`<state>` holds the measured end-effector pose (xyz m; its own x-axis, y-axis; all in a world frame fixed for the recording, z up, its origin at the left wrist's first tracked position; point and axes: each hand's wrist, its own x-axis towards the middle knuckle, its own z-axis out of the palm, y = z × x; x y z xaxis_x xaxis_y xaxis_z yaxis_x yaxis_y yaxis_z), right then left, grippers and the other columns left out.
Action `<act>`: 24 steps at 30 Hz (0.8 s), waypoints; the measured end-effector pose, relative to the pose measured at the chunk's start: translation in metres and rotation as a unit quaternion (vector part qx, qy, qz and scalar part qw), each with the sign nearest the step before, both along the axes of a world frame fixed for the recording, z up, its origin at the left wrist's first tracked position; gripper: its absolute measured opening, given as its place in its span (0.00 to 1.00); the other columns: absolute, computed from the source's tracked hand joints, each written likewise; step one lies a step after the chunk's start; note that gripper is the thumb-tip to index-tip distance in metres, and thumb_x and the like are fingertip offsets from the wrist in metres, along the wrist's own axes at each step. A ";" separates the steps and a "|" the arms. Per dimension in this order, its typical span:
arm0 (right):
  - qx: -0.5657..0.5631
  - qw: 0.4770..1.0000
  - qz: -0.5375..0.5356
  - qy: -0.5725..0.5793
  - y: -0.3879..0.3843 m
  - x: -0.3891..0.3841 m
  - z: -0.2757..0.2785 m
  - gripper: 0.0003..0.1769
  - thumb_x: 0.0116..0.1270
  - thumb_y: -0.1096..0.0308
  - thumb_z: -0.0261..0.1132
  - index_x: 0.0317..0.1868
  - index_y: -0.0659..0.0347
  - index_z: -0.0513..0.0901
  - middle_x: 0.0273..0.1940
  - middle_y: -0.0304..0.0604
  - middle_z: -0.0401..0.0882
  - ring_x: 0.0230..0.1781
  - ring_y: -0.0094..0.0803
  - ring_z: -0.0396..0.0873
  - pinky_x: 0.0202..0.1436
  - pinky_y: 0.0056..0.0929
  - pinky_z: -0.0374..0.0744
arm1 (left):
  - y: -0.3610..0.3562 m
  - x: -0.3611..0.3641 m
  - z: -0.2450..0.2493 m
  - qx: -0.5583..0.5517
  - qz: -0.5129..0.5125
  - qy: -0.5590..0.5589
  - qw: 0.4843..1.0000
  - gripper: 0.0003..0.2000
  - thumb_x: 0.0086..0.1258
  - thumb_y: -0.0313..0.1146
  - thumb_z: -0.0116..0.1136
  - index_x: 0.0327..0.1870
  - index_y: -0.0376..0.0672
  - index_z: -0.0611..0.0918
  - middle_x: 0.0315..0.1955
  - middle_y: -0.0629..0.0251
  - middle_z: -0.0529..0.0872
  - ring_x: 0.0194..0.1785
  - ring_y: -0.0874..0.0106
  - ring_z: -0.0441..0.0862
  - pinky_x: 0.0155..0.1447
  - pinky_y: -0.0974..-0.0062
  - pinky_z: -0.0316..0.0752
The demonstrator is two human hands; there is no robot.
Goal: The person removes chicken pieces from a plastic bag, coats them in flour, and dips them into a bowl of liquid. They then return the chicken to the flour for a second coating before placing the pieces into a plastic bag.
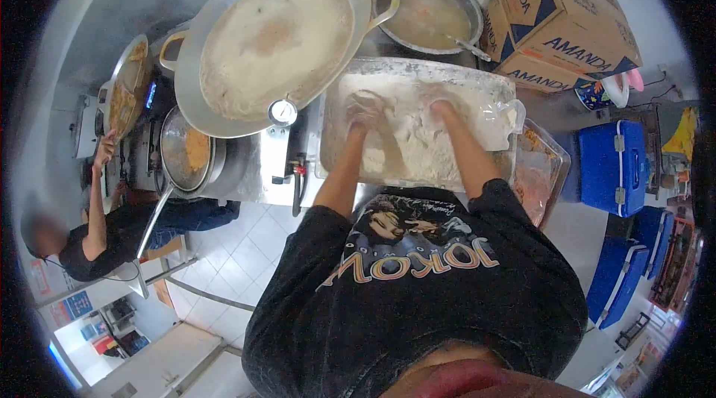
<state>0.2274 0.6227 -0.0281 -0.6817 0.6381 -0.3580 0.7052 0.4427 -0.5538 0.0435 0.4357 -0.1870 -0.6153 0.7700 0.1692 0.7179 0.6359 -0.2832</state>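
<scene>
My left hand point(364, 109) and my right hand point(438, 98) are both down in white flour point(406, 146) that fills a wide, shallow tub point(416, 66). Flour coats both hands, and their fingers are partly sunk in it and blurred. Whether either hand grips something under the flour cannot be made out. The left hand is near the tub's left side, and the right hand is a little right of the middle. A clear plastic bag point(501, 116) lies over the tub's right edge.
A large wok point(188, 92) of foamy liquid stands at upper left, with a steel bowl point(477, 10) beyond the tub. A strainer point(170, 137) holds orange-brown food. Cardboard boxes point(570, 21) and a blue cooler point(611, 167) are to the right. Another person point(93, 237) works at far left.
</scene>
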 end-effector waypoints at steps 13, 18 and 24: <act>-0.262 0.923 -0.119 0.256 -0.063 0.011 0.104 0.37 0.62 0.61 0.65 0.67 0.68 0.61 0.55 0.48 0.73 0.55 0.33 0.73 0.55 0.32 0.74 | -0.004 0.054 0.188 0.338 0.027 -0.696 0.633 0.16 0.68 0.37 0.53 0.54 0.42 0.77 0.43 0.62 0.84 0.44 0.67 0.81 0.47 0.71 0.78; -0.543 0.763 -0.143 0.320 -0.072 0.027 0.056 0.29 0.68 0.64 0.59 0.66 0.65 0.64 0.57 0.45 0.74 0.55 0.32 0.74 0.56 0.30 0.76 | -0.023 0.080 0.165 0.456 0.054 -0.879 0.129 0.18 0.70 0.41 0.52 0.54 0.39 0.76 0.48 0.60 0.82 0.51 0.65 0.80 0.56 0.66 0.76; -0.506 0.737 -0.110 0.434 -0.097 0.041 0.031 0.23 0.70 0.66 0.55 0.63 0.66 0.70 0.61 0.44 0.72 0.58 0.31 0.73 0.63 0.28 0.72 | -0.007 0.113 0.165 0.488 0.102 -0.861 0.103 0.17 0.71 0.43 0.49 0.54 0.43 0.76 0.49 0.61 0.81 0.53 0.64 0.79 0.58 0.62 0.75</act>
<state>0.2680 0.5256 0.0032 -0.8539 0.4731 -0.2169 -0.1164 -0.5798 -0.8064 0.1570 0.4286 -0.0221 -0.3672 0.8440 -0.3909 -0.8865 -0.1904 0.4216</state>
